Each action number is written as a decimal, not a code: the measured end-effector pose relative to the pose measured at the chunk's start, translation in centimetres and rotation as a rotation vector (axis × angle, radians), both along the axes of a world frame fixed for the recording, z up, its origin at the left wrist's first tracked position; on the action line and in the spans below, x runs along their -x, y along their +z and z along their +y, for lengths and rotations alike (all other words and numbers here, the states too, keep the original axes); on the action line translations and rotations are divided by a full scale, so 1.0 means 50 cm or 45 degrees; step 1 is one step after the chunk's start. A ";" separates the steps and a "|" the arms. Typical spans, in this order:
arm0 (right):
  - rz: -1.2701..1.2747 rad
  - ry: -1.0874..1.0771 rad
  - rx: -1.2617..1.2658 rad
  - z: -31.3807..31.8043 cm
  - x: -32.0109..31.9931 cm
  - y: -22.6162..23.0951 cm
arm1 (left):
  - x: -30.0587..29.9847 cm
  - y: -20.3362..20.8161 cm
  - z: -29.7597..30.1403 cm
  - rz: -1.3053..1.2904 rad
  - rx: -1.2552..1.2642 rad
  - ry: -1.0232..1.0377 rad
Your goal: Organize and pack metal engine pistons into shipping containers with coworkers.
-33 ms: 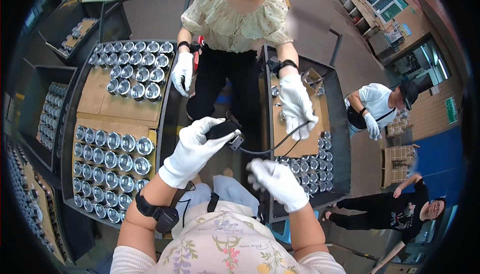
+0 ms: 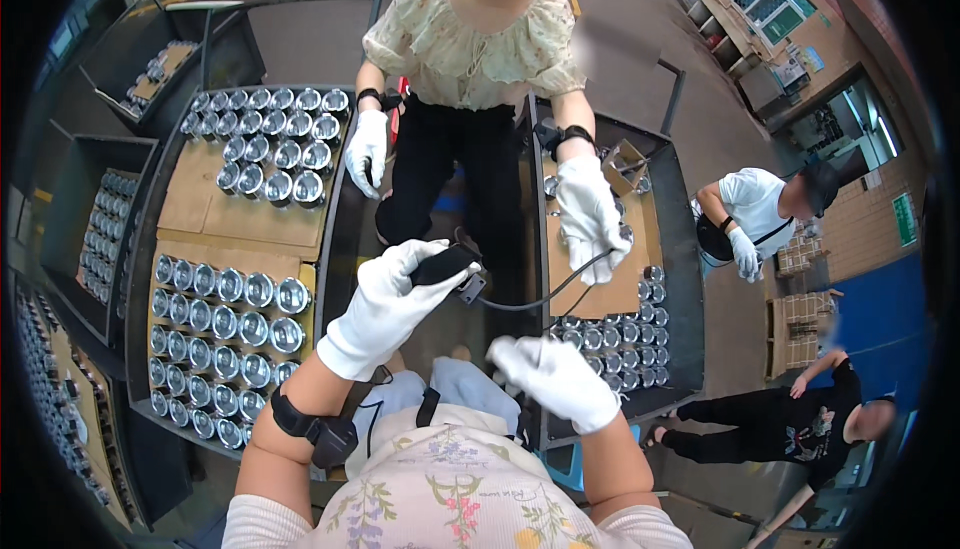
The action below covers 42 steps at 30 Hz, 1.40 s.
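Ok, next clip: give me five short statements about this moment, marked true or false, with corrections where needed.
1. The person's white-gloved left hand holds a small black object. True.
2. The person's white-gloved right hand grips that object too. False: the right hand is apart from it.
3. A thin black cable reaches from the object's end toward the white-gloved left hand of the co-worker opposite. True.
4. The shiny round metal parts in the dark bin on the left form one single row. False: they stand in several rows.
5. The co-worker opposite wears a plain black top. False: it is a cream patterned blouse.
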State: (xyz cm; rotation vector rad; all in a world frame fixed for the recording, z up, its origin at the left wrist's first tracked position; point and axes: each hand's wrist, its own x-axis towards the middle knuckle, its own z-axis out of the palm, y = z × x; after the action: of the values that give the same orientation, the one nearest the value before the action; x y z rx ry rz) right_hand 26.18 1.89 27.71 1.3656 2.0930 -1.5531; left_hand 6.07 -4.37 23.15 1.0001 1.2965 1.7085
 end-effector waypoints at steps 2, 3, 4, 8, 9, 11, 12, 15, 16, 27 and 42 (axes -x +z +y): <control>0.100 0.295 -0.003 0.001 -0.008 0.023 | -0.013 0.010 -0.002 0.076 -0.098 0.067; 0.594 0.201 -0.120 -0.008 -0.014 0.015 | -0.023 0.022 0.002 0.233 -0.062 0.087; 0.610 0.206 -0.126 -0.001 -0.015 0.017 | -0.032 0.035 0.006 0.388 -0.023 0.112; 0.600 0.381 -0.856 0.068 -0.007 -0.014 | -0.082 0.109 0.044 0.602 0.103 -0.070; 0.731 0.355 -0.921 0.087 -0.010 -0.059 | -0.108 0.142 0.054 0.556 0.104 -0.096; 0.939 0.193 -0.949 0.092 -0.010 -0.088 | -0.117 0.147 0.069 0.938 0.091 -0.050; 0.941 0.110 -0.735 0.095 -0.008 -0.086 | -0.120 0.150 0.075 1.312 0.068 0.015; 1.123 0.135 -0.678 0.112 -0.025 -0.110 | -0.154 0.124 0.084 1.370 -0.061 0.132; 1.179 0.070 -0.354 0.114 -0.029 -0.110 | -0.163 0.122 0.087 1.414 -0.096 0.240; 1.658 -0.789 1.260 0.141 -0.045 -0.201 | -0.243 -0.011 0.074 0.686 0.348 -0.070; 0.202 0.443 -1.826 0.167 0.072 -0.349 | -0.355 -0.062 0.141 1.248 0.427 -0.600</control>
State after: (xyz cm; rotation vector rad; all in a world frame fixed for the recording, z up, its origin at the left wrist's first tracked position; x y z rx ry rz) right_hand 22.56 10.22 10.26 0.9206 3.4081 0.2074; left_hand 23.82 2.67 20.07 1.8449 1.6548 0.5761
